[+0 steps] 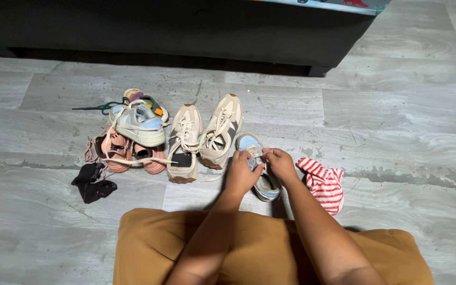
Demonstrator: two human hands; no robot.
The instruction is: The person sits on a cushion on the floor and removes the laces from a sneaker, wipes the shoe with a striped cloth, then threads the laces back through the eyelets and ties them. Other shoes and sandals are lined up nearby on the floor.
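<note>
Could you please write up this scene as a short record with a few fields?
setting: grey wood-look floor, dark sofa base at the far edge
left hand: fingers on the light blue and grey shoe, at its laces
right hand: fingers on the same shoe's laces
beside the shoe: pair of beige sneakers to the left, red and white striped cloth to the right
farther left: pile of shoes, black cloth
person: seated, tan garment over the lap

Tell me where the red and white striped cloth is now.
In the head view, the striped cloth lies on the floor, just right of the right hand and the shoe both hands hold.
</note>
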